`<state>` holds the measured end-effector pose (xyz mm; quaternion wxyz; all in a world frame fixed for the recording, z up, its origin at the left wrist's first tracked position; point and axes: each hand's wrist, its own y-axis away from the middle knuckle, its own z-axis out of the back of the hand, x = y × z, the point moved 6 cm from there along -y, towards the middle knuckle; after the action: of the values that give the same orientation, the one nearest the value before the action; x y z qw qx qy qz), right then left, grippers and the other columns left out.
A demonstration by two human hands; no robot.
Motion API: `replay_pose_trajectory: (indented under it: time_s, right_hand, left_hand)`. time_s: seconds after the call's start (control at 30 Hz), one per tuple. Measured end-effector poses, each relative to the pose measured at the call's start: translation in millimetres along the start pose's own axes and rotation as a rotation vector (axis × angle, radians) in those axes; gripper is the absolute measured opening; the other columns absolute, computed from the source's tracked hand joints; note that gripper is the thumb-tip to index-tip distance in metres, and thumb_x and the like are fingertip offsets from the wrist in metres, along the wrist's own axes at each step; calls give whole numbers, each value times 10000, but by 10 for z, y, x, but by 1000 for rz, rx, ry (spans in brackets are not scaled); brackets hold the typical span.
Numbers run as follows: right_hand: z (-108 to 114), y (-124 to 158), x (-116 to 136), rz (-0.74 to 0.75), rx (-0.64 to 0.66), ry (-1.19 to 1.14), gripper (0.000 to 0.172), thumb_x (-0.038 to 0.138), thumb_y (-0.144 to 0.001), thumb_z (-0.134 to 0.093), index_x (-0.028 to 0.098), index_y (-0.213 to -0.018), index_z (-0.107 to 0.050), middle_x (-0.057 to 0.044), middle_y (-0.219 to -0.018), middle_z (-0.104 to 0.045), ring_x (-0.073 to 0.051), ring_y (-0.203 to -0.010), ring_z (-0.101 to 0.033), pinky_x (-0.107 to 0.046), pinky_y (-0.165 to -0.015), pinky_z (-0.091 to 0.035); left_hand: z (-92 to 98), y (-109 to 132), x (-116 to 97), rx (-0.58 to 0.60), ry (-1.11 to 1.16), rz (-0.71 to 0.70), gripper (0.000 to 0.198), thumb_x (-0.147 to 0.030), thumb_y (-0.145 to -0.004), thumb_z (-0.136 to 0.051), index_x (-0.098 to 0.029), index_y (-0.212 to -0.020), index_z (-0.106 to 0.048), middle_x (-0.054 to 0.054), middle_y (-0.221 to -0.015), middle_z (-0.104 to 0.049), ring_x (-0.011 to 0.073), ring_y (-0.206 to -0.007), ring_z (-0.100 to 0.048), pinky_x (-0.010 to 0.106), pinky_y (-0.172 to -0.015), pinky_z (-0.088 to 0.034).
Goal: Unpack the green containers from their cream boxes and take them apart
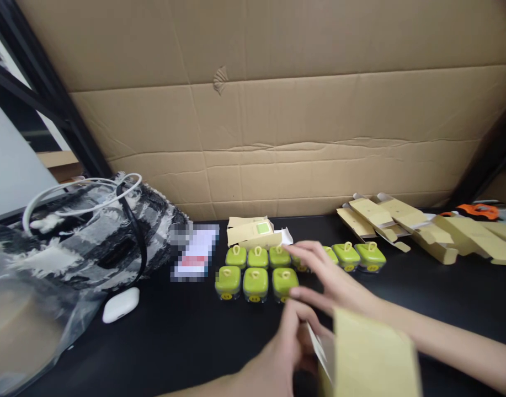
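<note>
My left hand (pixel 283 344) is wrapped round a pale yellow cardboard box (pixel 372 355) at the bottom of the view; its near side is turned towards me and a white inner flap shows. My right hand (pixel 327 275) reaches in from the right, fingers stretched and apart. Its thumb is close by the rightmost front container (pixel 285 282); whether they touch I cannot tell. Small clear containers with green lids and loop handles stand in two rows, three in front and several behind (pixel 257 257). The right hand hides part of the back row.
Behind the containers lies a yellow carton (pixel 253 231). Flattened cartons (pixel 401 220) and an orange-handled tool (pixel 478 211) are at the right. A blurred phone-like item (pixel 197 251), a white earbud case (pixel 121 305), a patterned bag (pixel 153 220) and a plastic bag (pixel 33 331) occupy the left.
</note>
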<state>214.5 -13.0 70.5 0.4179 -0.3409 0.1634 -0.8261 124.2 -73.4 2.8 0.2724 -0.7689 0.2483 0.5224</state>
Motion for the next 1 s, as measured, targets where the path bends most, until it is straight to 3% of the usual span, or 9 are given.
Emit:
replay_pose_trajectory:
  time_s: [0.1, 0.2, 0.3, 0.37, 0.5, 0.67, 0.8, 0.9, 1.0]
  right_hand:
    - [431, 22, 57, -43, -255, -55, 365, 239, -949, -443, 303, -1307, -412, -70, -1086, -527, -199, -905, -573, -355, -772, -539]
    - [715, 144, 311, 154, -364, 102, 369, 262, -922, -492, 293, -1286, -444, -95, -1130, -520, -244, -995, -549, -395, -824, -518]
    - [589, 315, 612, 516, -205, 471, 351, 270, -857, -633, 263, -1200, -560, -69, -1099, -583, -228, -1049, -535, -364, -989, -436]
    - [478, 404, 667, 630, -163, 649, 274, 193, -864, -629, 234, -1134, -611, -41, -1009, -648, -196, -998, -554, -320, -1020, -400]
    - [561, 399, 511, 475, -303, 669, 244, 122, -871, -584, 207, -1100, -575, -62, -978, -694, -233, -970, -585, -394, -886, -460]
    - [738, 369, 241, 354, -399, 713, 362, 85, -858, -603, 299, -1135, -511, -21, -1044, -701, -230, -1018, -621, -409, -857, -427]
    - [814, 421, 20, 243, -449, 751, 435, 113, -870, -599, 382, -1192, -485, 6, -1077, -696, -216, -1005, -651, -359, -786, -410]
    - [859, 483, -3, 261, -489, 744, 391, 142, -855, -621, 429, -1096, -509, 48, -920, -702, -187, -821, -680, -342, -714, -414]
    - [885, 474, 165, 359, -488, 661, 324, 256, -802, -708, 387, -1030, -519, 25, -846, -660, -196, -751, -648, -356, -697, -456]
  left_hand:
    - [123, -34, -501, -357, 94, -77, 527, -350, -673, -822, -238, -961, -394, 12, -950, -656, 149, -845, -645, 253, -724, -486]
    - [177, -41, -722, -590, 161, -3, 409, -312, -787, -727, -234, -1050, -423, 67, -1071, -684, 213, -980, -661, 332, -831, -513]
    - [131, -122, -759, -594, 221, 32, 373, -316, -840, -668, -211, -1117, -441, 101, -1108, -686, 225, -991, -660, 344, -839, -526]
    - [91, -204, -726, -581, 240, 57, 345, -319, -851, -654, -184, -1110, -470, 108, -1070, -692, 206, -938, -662, 315, -792, -536]
    - [37, -440, -746, -588, 213, 21, 319, -299, -845, -661, -181, -1099, -507, 97, -1058, -678, 202, -899, -649, 318, -742, -542]
    - [6, -799, -868, -568, 214, -46, 282, -218, -832, -655, -146, -1077, -536, 129, -1069, -675, 202, -827, -665, 312, -688, -540]
    - [40, -950, -905, -593, 205, -52, 256, -221, -845, -637, -129, -1069, -554, 142, -1068, -683, 214, -863, -677, 315, -725, -548]
    - [134, -968, -906, -636, 199, -48, 188, -249, -876, -586, -116, -1009, -578, 144, -991, -701, 210, -832, -681, 312, -714, -548]
    - [283, -922, -931, -732, 157, -118, 263, -274, -835, -658, -147, -1030, -536, 121, -975, -691, 208, -830, -676, 305, -700, -541]
